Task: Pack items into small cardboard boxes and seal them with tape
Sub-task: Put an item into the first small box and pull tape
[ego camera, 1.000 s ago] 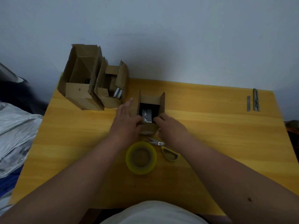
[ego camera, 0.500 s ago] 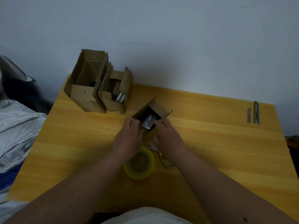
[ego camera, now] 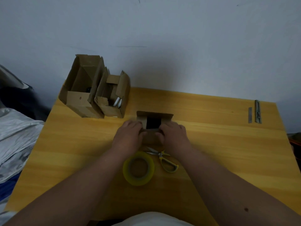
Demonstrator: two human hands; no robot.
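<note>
A small cardboard box (ego camera: 152, 136) stands in the middle of the wooden table (ego camera: 219, 152), its top open and its inside dark. My left hand (ego camera: 128, 137) grips its left side and my right hand (ego camera: 174, 136) grips its right side, fingers curled over the side flaps. The far flap (ego camera: 154, 115) stands up behind the opening. A roll of yellow tape (ego camera: 138, 168) lies flat just in front of the box, between my forearms. Yellow-handled scissors (ego camera: 164, 159) lie to the right of the tape.
Two larger open cardboard boxes (ego camera: 81, 88) (ego camera: 114, 95) stand side by side at the table's far left corner, holding items. Two thin metal strips (ego camera: 257, 111) lie at the far right. A grey wall rises behind the table. Silvery fabric (ego camera: 14, 131) lies left of it.
The small box was tilted toward me half a second ago, showing a metal item inside. It now sits square and upright, with both hands pressing in on its sides.
</note>
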